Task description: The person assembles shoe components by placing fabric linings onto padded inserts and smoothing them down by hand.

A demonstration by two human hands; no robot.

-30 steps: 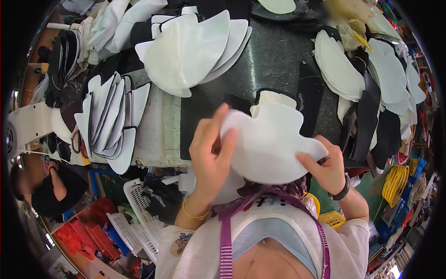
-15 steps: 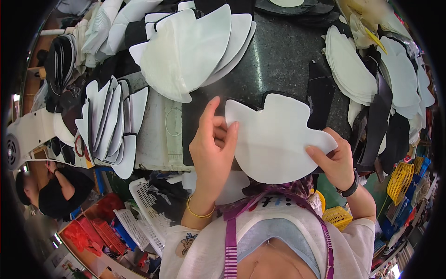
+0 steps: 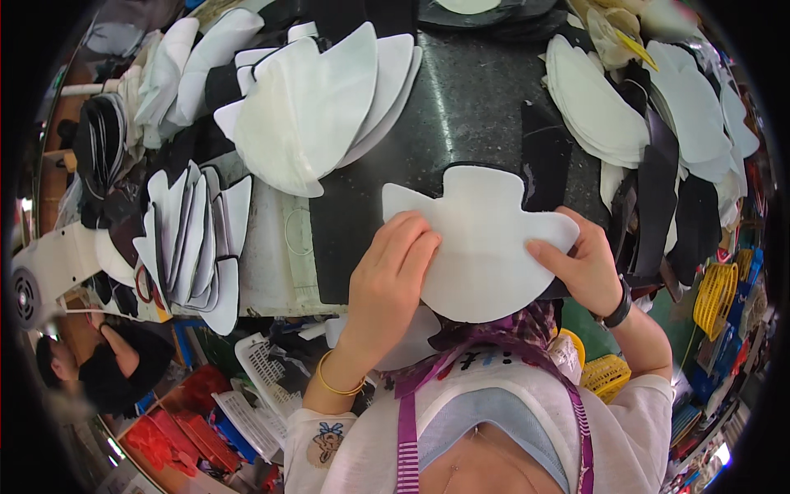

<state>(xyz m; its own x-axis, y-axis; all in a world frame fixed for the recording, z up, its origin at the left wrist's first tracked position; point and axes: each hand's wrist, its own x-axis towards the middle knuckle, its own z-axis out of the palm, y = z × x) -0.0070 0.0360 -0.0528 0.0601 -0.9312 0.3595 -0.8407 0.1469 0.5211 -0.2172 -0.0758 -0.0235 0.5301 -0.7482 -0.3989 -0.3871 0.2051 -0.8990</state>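
White cut piece (image 3: 481, 247) lies flat on dark tabletop (image 3: 469, 107) at frame centre, left hand (image 3: 393, 276) and right hand (image 3: 586, 263) pressing its edges, grip released; stacks (image 3: 313, 107) upper left already laid.

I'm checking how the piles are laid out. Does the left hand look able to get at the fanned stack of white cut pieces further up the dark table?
Probably yes. The left hand rests flat on the white cut piece, not gripping it, and bare dark table lies between it and the fanned stack, with nothing in between.
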